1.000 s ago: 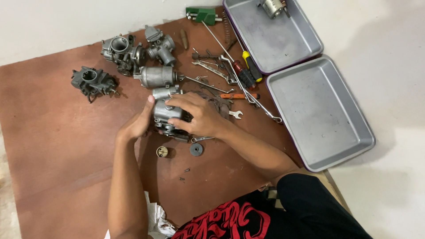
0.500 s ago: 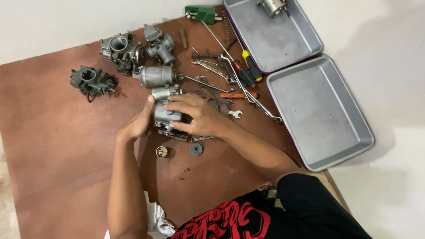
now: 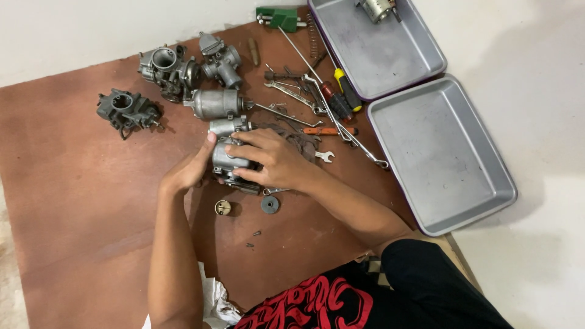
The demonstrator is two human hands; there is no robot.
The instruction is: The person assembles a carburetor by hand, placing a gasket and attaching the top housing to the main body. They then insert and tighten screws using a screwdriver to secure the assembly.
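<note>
- Right hand (image 3: 277,161): draped over the top and right side of a grey carburettor body (image 3: 226,159), fingers curled and clamped on it. Thumb side not visible.
- Left hand (image 3: 192,167): pressed against the same body from 9 o'clock, thumb up on its upper edge; closed on it, bracing.
- Carb body sits on the brown board (image 3: 73,244), approx centre, hands at both sides. Lower edge shows dark fittings at 6 o'clock.
- Step in hand, as judged: holding and steadying the unit for strip-down or inspection; no tool in either hand.
- Next move, as judged, calls for one hand to keep the brace while the other frees up for a driver; small parts need keeping off the board edge.
- At 6 o'clock of the hands: small brass-toned round part (image 3: 223,207) and dark disc (image 3: 270,204), apart from each other; tiny screws further down.
- At 12 o'clock: a cylindrical silver part (image 3: 214,103), more carb bodies beyond.
- At 2 o'clock: spanners and a red/yellow screwdriver (image 3: 341,91), loosely piled.
- At 3 o'clock: empty-looking metal tray (image 3: 481,201); second tray (image 3: 426,67) beyond it, cut off by the frame top.
- Hidden: most of the held body's face, under the palms; what the fingertips engage cannot be made out.
</note>
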